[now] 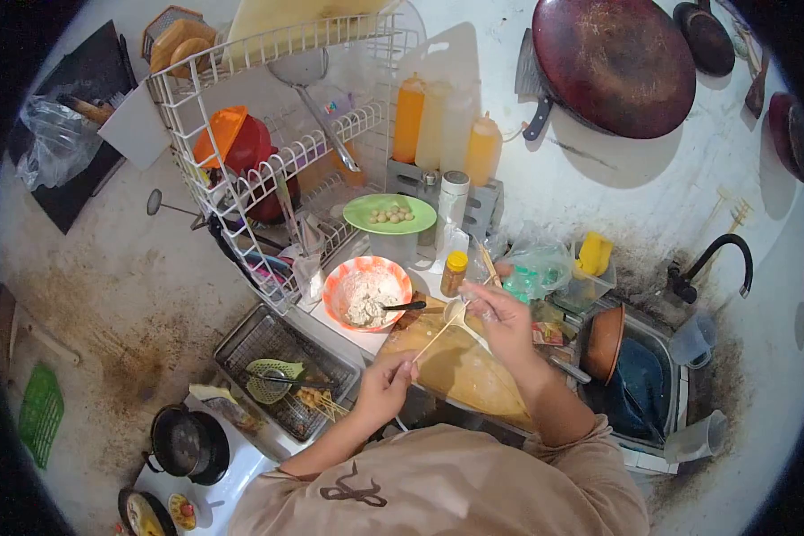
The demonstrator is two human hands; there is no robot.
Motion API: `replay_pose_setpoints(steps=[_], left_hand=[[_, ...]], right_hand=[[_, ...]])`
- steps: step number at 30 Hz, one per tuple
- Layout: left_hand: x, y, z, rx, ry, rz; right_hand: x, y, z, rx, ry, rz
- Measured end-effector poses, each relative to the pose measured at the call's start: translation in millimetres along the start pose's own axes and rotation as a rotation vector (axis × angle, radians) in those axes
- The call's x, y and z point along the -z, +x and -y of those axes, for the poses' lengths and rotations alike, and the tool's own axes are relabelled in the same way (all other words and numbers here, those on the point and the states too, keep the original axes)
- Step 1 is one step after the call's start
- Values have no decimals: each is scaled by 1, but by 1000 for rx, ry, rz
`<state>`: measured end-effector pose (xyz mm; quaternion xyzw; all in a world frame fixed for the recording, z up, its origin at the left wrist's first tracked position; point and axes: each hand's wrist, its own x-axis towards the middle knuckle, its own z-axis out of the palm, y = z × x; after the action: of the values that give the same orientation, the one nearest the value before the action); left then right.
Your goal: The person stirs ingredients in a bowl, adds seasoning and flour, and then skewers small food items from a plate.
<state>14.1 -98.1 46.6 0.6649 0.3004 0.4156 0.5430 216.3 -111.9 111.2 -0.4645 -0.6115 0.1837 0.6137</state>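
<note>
My left hand is closed in a pinch on the near end of a thin wooden skewer, which slants up and right over the wooden board. Close to the skewer's far end is my right hand, its fingers bent together; whatever they hold is too small to make out. Below the right hand, a pale spoon lies over the board. Left of the hands stands an orange-and-white bowl with a pale, lumpy mixture and a black-handled utensil.
A green plate with several small balls sits behind the bowl. Nearby stands a yellow-capped jar. On the left are a dish rack, a metal tray with skewered food, and a black pot. The sink is on the right.
</note>
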Motion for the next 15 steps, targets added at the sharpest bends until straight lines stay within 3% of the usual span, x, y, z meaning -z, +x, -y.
replay_pose_setpoints(steps=[6,12,15], left_hand=[[3,1,-5,41,-78,-13],[25,0,8,126,-133,-103],[43,-4,17,131,-162,-197]], right_hand=[[-15,0,-6,23,-112,113],[-12,44,-7,-109,20,50],[-26,102,-8,60,-374,36]])
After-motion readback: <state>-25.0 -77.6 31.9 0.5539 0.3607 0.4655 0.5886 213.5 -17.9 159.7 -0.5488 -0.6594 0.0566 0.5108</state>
